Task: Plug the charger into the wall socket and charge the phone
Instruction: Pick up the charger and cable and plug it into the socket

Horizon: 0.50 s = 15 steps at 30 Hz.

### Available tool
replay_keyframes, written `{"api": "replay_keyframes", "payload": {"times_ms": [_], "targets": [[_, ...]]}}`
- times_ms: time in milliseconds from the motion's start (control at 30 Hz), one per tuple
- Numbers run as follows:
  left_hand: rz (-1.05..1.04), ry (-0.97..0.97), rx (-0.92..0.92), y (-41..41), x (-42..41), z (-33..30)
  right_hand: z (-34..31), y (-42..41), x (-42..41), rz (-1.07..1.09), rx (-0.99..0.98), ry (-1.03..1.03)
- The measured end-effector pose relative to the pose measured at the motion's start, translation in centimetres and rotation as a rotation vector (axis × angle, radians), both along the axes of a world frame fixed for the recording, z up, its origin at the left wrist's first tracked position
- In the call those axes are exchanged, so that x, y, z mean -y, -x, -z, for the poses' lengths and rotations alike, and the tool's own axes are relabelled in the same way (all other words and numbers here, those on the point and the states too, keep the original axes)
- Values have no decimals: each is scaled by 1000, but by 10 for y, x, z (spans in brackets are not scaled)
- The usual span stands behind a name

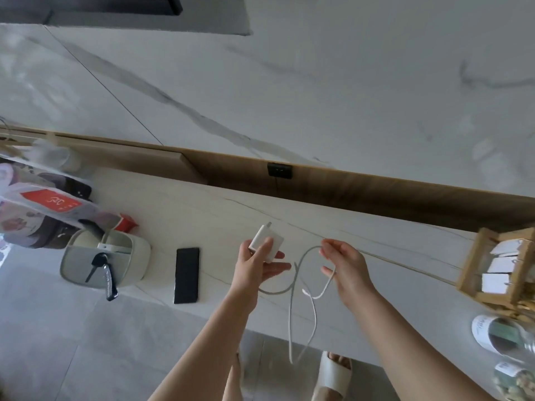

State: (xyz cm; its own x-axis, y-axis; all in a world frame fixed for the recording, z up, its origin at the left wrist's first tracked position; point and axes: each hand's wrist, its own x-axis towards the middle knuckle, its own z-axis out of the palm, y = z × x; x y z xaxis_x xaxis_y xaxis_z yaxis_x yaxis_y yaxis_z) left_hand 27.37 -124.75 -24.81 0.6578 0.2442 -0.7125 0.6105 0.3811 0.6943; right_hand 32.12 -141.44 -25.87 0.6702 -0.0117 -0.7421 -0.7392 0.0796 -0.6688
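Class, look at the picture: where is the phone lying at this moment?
The phone lies flat on the white counter, left of the left hand holding the charger and right of the grey tray.

Pale counter point(220, 215) — phone point(187, 275), key tray point(139, 256).

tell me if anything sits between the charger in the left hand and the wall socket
Nothing visible does. The left hand holds the white charger above the counter, prongs pointing up toward the black socket on the wood back panel. The stretch of counter between them is bare; the phone lies off to the left.
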Motion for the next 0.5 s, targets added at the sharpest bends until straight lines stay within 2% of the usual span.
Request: {"api": "replay_keyframes", "payload": {"times_ms": [167, 367, 500], "targets": [[42, 15, -39, -19, -41, 17, 3, -9, -42, -26, 50, 146], [247, 178, 18, -43, -116, 24, 11, -21, -120, -249, 104, 201], [318, 88, 14, -60, -161, 31, 21, -29, -153, -472, 229, 401]]}}
